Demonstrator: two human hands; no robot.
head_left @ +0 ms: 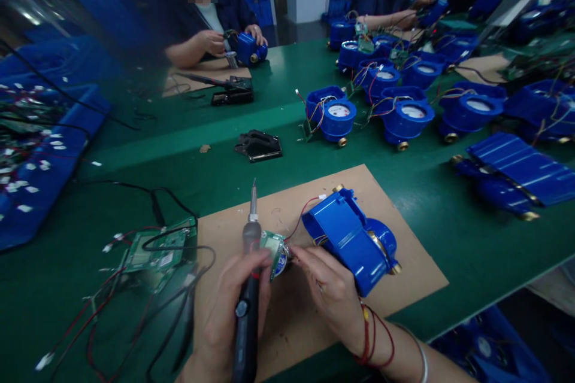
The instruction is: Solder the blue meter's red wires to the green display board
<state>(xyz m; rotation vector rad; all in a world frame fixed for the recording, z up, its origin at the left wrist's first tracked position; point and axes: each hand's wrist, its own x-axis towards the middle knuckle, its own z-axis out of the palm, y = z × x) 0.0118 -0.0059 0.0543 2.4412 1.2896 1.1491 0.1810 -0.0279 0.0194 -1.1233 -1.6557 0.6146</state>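
Cardboard mat (404,233): circuit board (275,249) pinched between both hands' grips.

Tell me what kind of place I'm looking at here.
Likely an electronics assembly line: rows of blue meter housings on a long green bench, a soldering iron in the left hand, and co-workers soldering opposite.

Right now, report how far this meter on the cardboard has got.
Done: many blue meters with wires attached stand across the green table. In hand: the left hand holds a soldering iron, tip up, while the right hand pinches a small circuit board wired to the open blue meter housing. Left: more boards lie beside the cardboard mat.
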